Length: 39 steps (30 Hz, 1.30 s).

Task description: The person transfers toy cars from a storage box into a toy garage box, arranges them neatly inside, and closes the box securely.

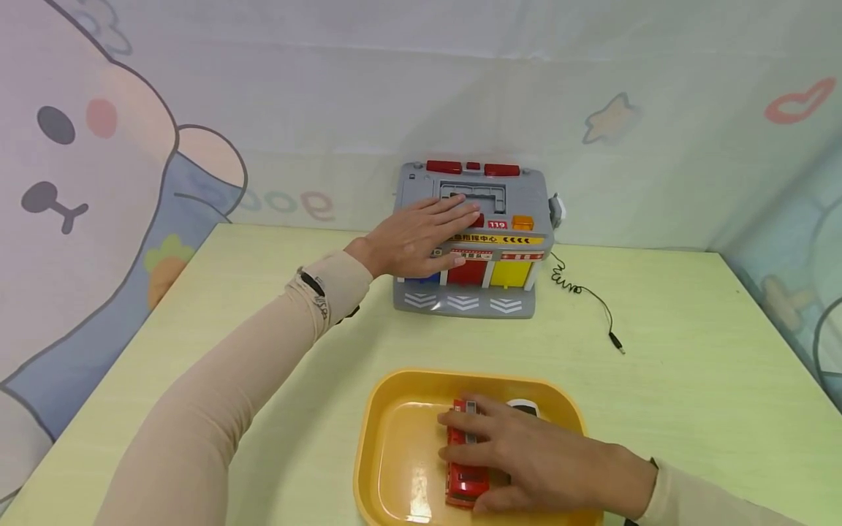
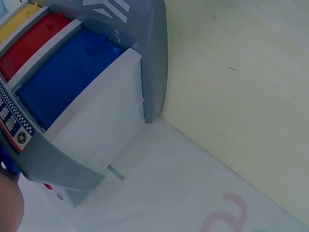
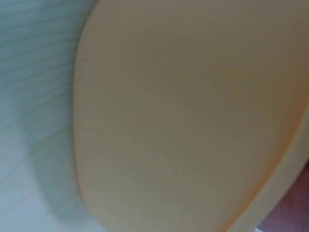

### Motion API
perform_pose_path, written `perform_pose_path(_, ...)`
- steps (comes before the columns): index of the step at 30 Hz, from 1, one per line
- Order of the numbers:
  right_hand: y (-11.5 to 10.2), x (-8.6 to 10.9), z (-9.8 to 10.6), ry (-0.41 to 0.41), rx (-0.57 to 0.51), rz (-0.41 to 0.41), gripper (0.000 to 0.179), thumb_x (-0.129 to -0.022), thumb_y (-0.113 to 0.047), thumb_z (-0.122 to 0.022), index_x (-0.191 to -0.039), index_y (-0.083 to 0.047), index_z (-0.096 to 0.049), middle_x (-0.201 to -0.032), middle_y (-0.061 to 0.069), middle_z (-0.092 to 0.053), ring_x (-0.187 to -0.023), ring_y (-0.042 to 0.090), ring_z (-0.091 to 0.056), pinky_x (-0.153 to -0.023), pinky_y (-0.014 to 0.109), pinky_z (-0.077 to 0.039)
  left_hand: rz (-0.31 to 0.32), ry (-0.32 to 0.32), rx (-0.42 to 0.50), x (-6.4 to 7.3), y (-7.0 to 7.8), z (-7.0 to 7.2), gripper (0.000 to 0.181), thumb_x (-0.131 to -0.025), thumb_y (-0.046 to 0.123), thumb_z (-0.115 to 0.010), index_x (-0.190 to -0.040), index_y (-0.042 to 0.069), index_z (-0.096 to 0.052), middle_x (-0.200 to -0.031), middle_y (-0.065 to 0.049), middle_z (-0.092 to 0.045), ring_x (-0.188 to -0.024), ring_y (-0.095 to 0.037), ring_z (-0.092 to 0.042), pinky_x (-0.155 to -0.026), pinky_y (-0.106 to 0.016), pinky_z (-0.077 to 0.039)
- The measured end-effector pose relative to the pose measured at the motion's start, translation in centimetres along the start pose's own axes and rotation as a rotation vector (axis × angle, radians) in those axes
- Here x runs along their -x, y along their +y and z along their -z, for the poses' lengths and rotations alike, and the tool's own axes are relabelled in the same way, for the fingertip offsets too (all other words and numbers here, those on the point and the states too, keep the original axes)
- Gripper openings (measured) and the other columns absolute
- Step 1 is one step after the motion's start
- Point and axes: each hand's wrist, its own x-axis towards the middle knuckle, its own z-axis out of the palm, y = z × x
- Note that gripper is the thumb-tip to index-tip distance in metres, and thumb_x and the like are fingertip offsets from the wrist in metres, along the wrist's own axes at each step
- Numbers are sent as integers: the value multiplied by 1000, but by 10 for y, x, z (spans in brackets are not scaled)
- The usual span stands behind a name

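My left hand (image 1: 421,237) rests with straight fingers on the roof of a grey toy fire station garage (image 1: 520,193). Blue, red and yellow doors line its front; the left wrist view shows the blue door (image 2: 72,72) and the side wall close up. My right hand (image 1: 536,453) reaches into a yellow tray (image 1: 395,391), its fingers spread across a red toy bus (image 1: 468,478). Partly hidden behind that hand is a white and black toy vehicle (image 1: 524,406). In the right wrist view, the tray's outer wall (image 3: 183,116) fills most of the picture.
A coiled black cable (image 1: 595,296) runs from the garage's right side and ends in a plug (image 1: 616,342) on the pale green table (image 1: 691,351). Behind stands a cloth backdrop (image 1: 316,102) with a cartoon bear.
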Motion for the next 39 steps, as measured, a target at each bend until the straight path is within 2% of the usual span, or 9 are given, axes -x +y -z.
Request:
perform_pose_path(5,-1,0,3,10,-11,10,51,-94,-57,-60,-138,-33,-59,-154,-5,-47,-134,26,-44,-105,43,-51,11,3,8,0,1,-1,73,-102,53,-41,-161,17,-19,-168,2,-19,-157,-20,-13,-129,-40,-10)
perform_pose_path(11,-3,2,10,11,-58,-32,50,-91,-53,-67,-136,-33,-61,-154,-6,-46,-137,28,-45,-107,50,-49,14,8,9,-1,1,-3,72,-102,53,-42,-161,17,-20,-168,2,-20,-157,-21,-13,-129,-41,-11)
perform_pose_path(18,-4,4,17,17,-81,-43,53,-91,-54,-66,-139,-33,-59,-155,-7,-46,-139,26,-43,-110,50,-46,23,10,7,-1,2,-4,72,-102,53,-42,-161,18,-20,-168,2,-20,-157,-20,-13,-129,-40,-10)
perform_pose_path(23,-4,8,21,63,-79,-34,52,-92,-53,-65,-139,-32,-59,-154,-6,-46,-139,24,-43,-109,49,-47,25,13,7,-1,2,-4,72,-102,54,-42,-161,18,-20,-168,3,-20,-157,-20,-13,-129,-40,-10)
perform_pose_path(29,-6,10,27,124,-22,-4,51,-92,-52,-66,-138,-30,-61,-152,-6,-49,-137,25,-44,-106,47,-50,33,13,5,-1,2,-5,72,-102,54,-41,-161,18,-20,-168,3,-20,-157,-20,-13,-129,-40,-10)
perform_pose_path(34,-9,10,35,104,-48,-36,51,-91,-48,-69,-139,-34,-59,-153,-10,-45,-139,22,-40,-106,44,-51,33,20,7,0,2,-5,73,-101,55,-41,-161,19,-20,-168,3,-20,-157,-20,-13,-129,-40,-10)
perform_pose_path(39,-9,11,43,63,-76,-86,52,-90,-47,-71,-140,-38,-57,-156,-13,-42,-141,20,-37,-107,47,-49,33,20,5,-1,2,-6,74,-101,57,-41,-161,19,-19,-168,4,-19,-157,-19,-12,-129,-40,-9)
